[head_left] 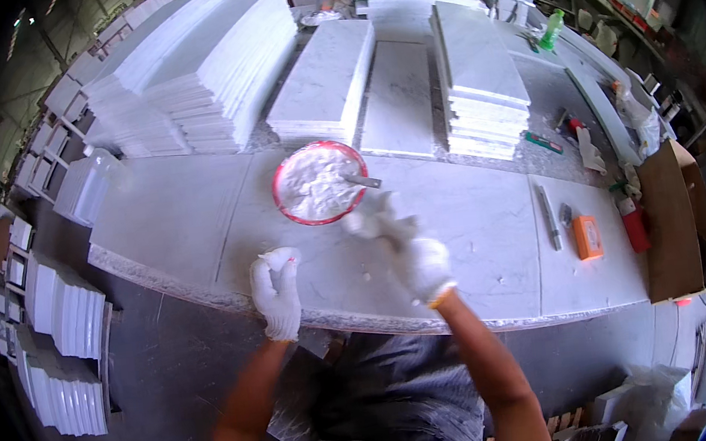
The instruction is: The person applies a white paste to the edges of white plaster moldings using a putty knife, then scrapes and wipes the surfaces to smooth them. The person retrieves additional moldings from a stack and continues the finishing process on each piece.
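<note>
A red-rimmed bowl [282,208] of thick white paste [314,181] sits on the white marble slabs in front of me. A flat metal handle [364,182] sticks out of the paste over the bowl's right rim; its other end is buried. My right hand [403,245], in a white knit glove, is just below and right of the bowl, blurred, its fingers apart and seemingly holding nothing. Also gloved in white, my left hand [276,289] is near the table's front edge. Its fingers curl toward the thumb, and whatever may be between them cannot be made out.
Tall stacks of white slabs [213,80] stand at the back left, with lower stacks [483,69] behind the bowl. Right of my hands lie a metal bar [550,217], an orange box [587,237] and a red container [633,227]. A cardboard box [672,226] stands at the right end.
</note>
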`<state>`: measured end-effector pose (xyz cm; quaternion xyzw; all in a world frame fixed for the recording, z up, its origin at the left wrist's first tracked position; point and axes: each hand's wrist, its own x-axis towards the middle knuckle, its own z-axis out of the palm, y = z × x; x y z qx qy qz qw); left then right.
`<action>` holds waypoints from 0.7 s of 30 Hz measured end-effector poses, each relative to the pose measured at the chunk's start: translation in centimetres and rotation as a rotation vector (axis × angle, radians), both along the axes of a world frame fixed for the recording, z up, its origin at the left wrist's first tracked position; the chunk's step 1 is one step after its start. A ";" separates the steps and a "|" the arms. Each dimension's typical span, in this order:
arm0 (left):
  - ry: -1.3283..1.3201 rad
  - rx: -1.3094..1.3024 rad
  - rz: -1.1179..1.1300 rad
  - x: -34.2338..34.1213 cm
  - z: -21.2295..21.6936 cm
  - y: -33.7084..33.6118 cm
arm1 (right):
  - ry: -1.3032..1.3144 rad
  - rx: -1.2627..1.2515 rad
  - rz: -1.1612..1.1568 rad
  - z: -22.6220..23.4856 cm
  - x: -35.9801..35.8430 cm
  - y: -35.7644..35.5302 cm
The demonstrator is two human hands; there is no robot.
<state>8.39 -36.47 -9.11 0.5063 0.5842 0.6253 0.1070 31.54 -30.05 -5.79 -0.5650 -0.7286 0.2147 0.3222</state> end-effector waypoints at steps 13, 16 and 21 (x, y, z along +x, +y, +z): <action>-0.304 -0.027 0.048 0.5 6.8 -3.2 | -0.023 -0.063 0.029 -0.1 -2.8 -5.2; -0.244 0.083 -0.046 0.3 9.4 -3.5 | 0.112 -0.045 0.248 -0.3 -12.1 -7.8; 0.656 0.082 0.546 -6.5 7.9 -7.8 | 0.302 -0.076 0.313 3.2 -8.5 -8.8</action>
